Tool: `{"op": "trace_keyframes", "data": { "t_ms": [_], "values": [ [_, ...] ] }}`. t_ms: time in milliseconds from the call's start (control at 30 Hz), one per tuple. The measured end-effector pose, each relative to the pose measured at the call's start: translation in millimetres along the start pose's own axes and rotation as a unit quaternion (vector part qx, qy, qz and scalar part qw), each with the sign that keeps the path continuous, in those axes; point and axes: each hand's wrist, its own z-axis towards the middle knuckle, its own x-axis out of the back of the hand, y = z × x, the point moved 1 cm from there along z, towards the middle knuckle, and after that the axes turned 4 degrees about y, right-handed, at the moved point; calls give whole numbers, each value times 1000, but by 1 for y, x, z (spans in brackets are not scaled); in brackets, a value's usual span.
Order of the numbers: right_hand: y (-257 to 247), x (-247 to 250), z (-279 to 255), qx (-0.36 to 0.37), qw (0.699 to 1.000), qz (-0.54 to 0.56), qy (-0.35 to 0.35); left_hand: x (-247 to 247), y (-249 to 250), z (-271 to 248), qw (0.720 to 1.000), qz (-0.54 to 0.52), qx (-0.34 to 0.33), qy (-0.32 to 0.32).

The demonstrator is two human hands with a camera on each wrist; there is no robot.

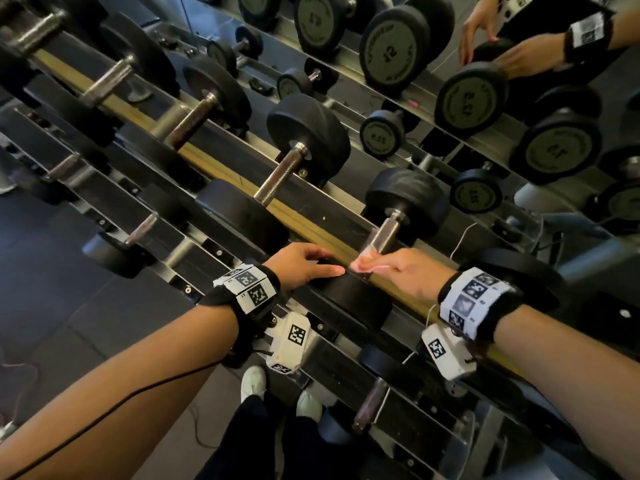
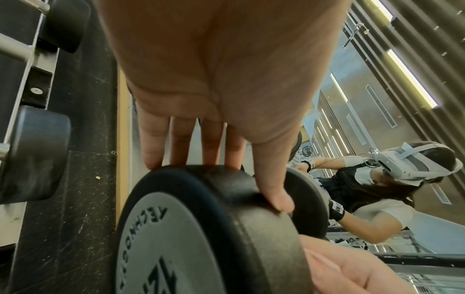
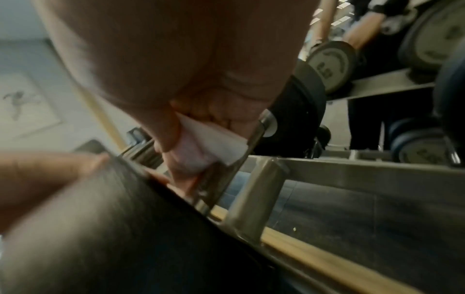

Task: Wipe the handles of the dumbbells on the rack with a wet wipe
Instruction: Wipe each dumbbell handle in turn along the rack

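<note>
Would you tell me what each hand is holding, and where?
Right hand pinches the wipe against a dumbbell handle. Left hand holds nothing, resting on that dumbbell's near weight.

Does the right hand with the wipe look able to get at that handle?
Probably yes: the right hand holds the wipe against the handle's near end, and nothing blocks it.

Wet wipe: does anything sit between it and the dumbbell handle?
Nothing visible. The right hand presses the wet wipe against the near end of the handle; the left hand steadies the near weight.
</note>
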Motion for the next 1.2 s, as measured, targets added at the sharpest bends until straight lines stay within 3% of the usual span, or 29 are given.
{"op": "trace_keyframes", "data": {
  "t_ms": [100,167,233,300,367,467,533,667,800,967,1200],
  "values": [
    [2,11,1,32,986,116,118,3,10,-1,1000,17,-7,-6],
    [8,9,3,42,982,65,173,3,14,-1,1000,12,-8,-5],
    [15,-10,5,95,983,-79,134,3,17,-1,1000,17,-9,-5],
    [26,-31,3,123,980,-120,98,3,19,0,1000,17,-8,-9],
    [38,-37,-2,92,989,-71,94,2,21,1,1000,20,-8,-16],
    [48,-29,-18,17,993,90,78,0,26,2,999,28,-14,-20],
    [55,-21,-29,20,977,154,145,-3,31,4,999,35,-17,-22],
    [59,-12,-33,-4,943,152,295,-8,31,8,997,61,-25,-31],
    [62,-19,-9,-89,891,236,377,-8,17,7,996,82,-33,-6],
    [52,-30,19,-111,832,371,396,-10,4,5,997,70,-28,29],
    [53,-46,36,-44,820,470,323,-9,2,8,998,61,-25,18]
  ]
}}
